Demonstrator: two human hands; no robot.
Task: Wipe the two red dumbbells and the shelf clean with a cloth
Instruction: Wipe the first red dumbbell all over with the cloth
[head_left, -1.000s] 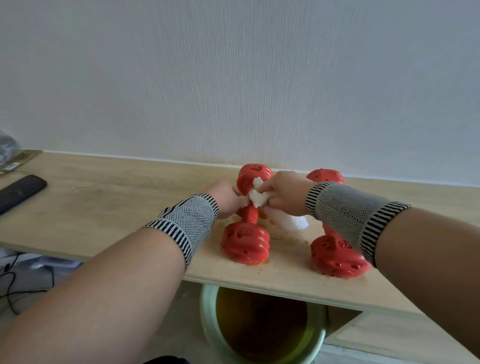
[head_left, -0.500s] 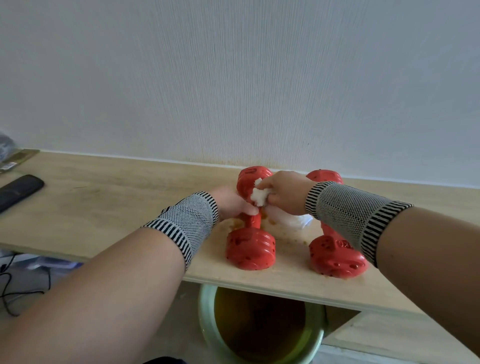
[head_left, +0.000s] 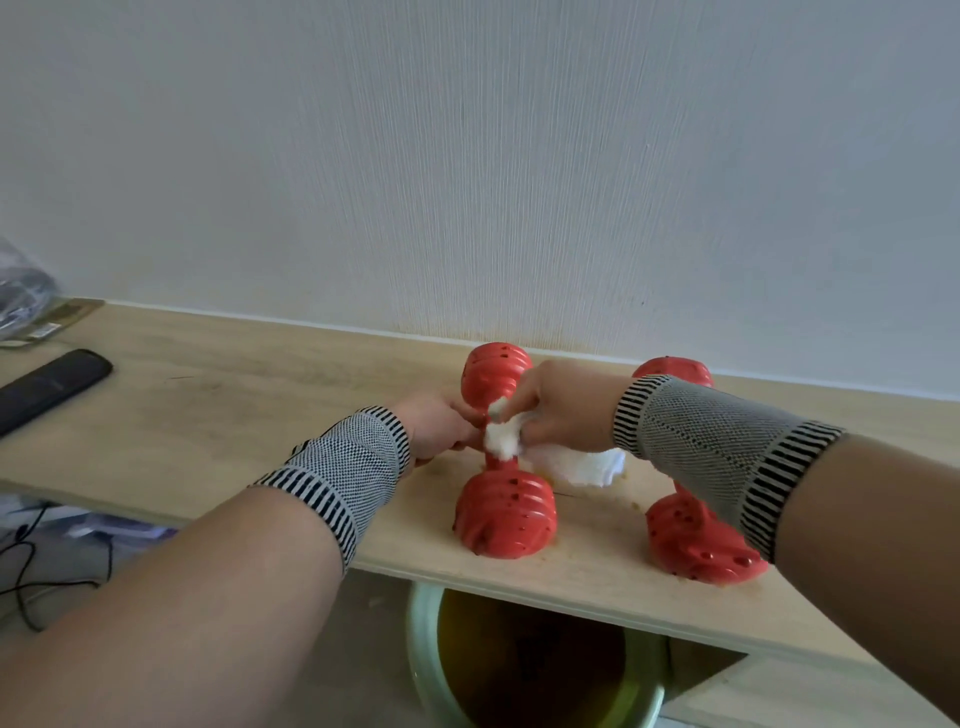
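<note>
Two red dumbbells lie on the light wooden shelf (head_left: 218, 410), lengthwise away from me. The left dumbbell (head_left: 506, 514) has its handle gripped by my left hand (head_left: 441, 423) from the left side. My right hand (head_left: 561, 405) holds a white cloth (head_left: 503, 439) bunched against that handle, and the cloth's tail (head_left: 587, 465) trails onto the shelf between the dumbbells. The right dumbbell (head_left: 696, 540) is partly hidden behind my right wrist and its striped wristband. Brownish grime speckles the shelf around both dumbbells.
A black remote (head_left: 49, 387) lies on the shelf at far left, with a bag (head_left: 23, 291) behind it. Under the shelf's front edge stands a pale green bucket (head_left: 421, 654) of murky water. Cables (head_left: 31, 571) lie on the floor at left. A white wall rises behind the shelf.
My right hand has slid the cloth down from the far head of the left dumbbell onto its handle. The left hand keeps its hold on the handle.
</note>
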